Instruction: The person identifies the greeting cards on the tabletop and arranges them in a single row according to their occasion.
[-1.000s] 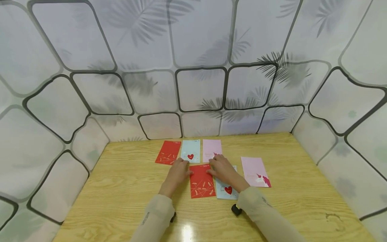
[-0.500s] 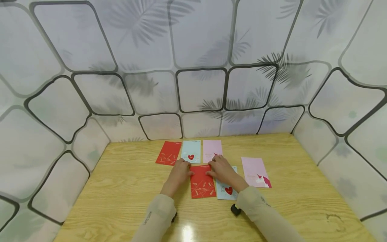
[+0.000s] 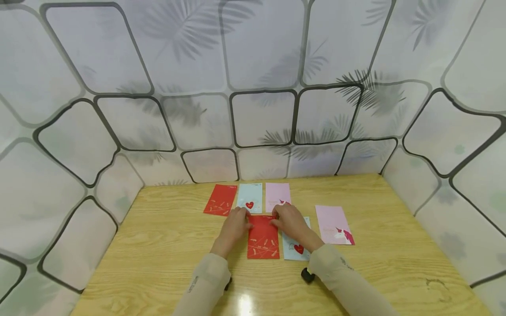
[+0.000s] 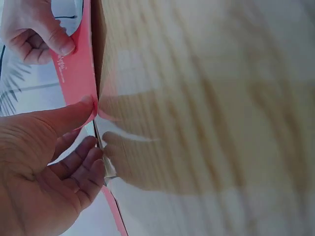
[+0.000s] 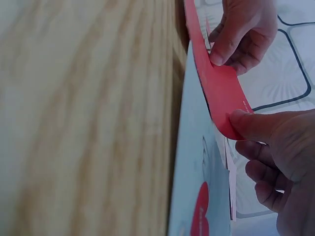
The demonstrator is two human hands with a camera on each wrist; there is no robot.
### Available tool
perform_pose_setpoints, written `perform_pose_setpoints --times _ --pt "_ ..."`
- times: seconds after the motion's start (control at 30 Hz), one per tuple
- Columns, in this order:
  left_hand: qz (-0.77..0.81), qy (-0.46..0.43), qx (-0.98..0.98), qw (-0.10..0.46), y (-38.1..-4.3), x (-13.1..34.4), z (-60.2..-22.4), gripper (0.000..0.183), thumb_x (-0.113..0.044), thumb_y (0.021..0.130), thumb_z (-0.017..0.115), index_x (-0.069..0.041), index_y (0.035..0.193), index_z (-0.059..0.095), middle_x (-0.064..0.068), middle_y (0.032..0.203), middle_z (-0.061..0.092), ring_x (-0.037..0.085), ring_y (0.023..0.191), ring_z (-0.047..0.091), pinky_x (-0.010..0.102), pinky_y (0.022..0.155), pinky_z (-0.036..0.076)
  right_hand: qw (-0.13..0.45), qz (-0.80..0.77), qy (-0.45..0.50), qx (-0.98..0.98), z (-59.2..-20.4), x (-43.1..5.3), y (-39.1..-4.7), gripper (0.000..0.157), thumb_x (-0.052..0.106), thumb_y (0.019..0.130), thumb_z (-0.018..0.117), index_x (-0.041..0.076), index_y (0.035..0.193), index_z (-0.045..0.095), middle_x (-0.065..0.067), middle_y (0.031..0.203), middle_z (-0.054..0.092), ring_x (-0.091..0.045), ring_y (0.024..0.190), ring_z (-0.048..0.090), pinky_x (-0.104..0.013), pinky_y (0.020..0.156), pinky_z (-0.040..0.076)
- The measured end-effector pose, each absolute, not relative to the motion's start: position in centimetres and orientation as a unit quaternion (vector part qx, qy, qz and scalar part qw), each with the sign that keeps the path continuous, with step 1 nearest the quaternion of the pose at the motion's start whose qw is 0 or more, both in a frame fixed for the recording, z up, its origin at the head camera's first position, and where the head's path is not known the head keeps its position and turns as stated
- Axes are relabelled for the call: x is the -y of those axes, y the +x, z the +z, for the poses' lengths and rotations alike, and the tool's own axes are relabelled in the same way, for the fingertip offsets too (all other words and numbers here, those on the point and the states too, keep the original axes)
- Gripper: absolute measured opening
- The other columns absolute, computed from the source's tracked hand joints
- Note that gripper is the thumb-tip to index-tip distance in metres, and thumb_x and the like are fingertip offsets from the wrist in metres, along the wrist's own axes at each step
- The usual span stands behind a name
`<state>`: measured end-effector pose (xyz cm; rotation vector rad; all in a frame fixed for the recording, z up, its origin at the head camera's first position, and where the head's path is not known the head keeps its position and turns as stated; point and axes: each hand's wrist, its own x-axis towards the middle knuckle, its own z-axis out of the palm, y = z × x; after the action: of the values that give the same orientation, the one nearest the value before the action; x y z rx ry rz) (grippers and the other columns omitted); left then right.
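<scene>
A red card (image 3: 263, 241) with pale feather prints lies in the middle of the table, its far edge raised and bent in the wrist views. My left hand (image 3: 235, 226) pinches the far left corner, the thumb (image 4: 78, 114) on the printed face. At the far right corner my right hand (image 3: 291, 221) pinches likewise, with its thumb (image 5: 248, 123) on top. Partly beneath my right hand and forearm is a light blue card (image 3: 293, 250) with a red heart, just right of the red one.
Along the back lie a second red card (image 3: 220, 199), a second blue heart card (image 3: 250, 195) and a pink unicorn card (image 3: 277, 193). Another pink unicorn card (image 3: 334, 224) is off to the right. A patterned curtain (image 3: 261, 118) stands behind the wooden table (image 3: 158, 263).
The red card between the hands has turned slightly, its near edge shifting left, so it sits straighter and a little farther from the blue card. Both hands stay almost in place.
</scene>
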<state>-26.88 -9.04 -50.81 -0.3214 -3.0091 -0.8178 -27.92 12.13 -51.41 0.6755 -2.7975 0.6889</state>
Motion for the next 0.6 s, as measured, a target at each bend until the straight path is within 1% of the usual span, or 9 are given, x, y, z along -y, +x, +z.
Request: perform_pose_setpoints --times 0.1,0.23,0.37,0.6 --pt "-0.277 -0.106 0.955 0.020 -26.8 9.2 -50.6 0.022 -0.011 0.090 0.081 -0.003 0.104 0.065 0.006 0.091 0.062 0.021 0.082 0.056 0.039 0.079 0.053 0.087 0.265 0.212 0.936 -51.1 -12.1 -27.6 0.019 0.019 0.088 0.084 0.013 0.087 0.066 0.006 0.076 0.063 -0.010 0.069 0.053 -0.032 0.068 0.049" --pt "-0.320 -0.093 0.943 0.020 -26.5 9.6 -49.7 0.015 -0.011 0.094 0.077 -0.006 0.102 0.065 0.003 0.089 0.066 0.018 0.078 0.057 0.035 0.074 0.053 0.080 0.326 0.201 0.920 -50.5 -12.0 -27.0 0.014 0.016 0.089 0.082 0.013 0.088 0.068 0.006 0.078 0.066 -0.008 0.066 0.054 -0.029 0.063 0.049" --pt "-0.352 -0.094 0.931 0.024 -26.0 10.2 -48.2 0.013 -0.012 0.096 0.075 -0.006 0.102 0.066 0.004 0.092 0.068 0.018 0.080 0.059 0.034 0.075 0.055 0.082 0.378 0.200 0.900 -49.8 -12.0 -26.6 0.010 0.014 0.090 0.081 0.011 0.088 0.071 0.005 0.078 0.068 -0.008 0.064 0.054 -0.027 0.060 0.048" --pt "-0.392 -0.114 0.912 0.041 -25.2 11.2 -45.9 0.012 -0.011 0.096 0.075 -0.004 0.103 0.068 0.003 0.091 0.068 0.016 0.081 0.061 0.033 0.074 0.056 0.102 0.433 0.200 0.873 -48.6 -11.6 -26.0 0.009 0.018 0.089 0.082 0.012 0.087 0.074 0.006 0.079 0.071 -0.007 0.066 0.058 -0.025 0.060 0.049"
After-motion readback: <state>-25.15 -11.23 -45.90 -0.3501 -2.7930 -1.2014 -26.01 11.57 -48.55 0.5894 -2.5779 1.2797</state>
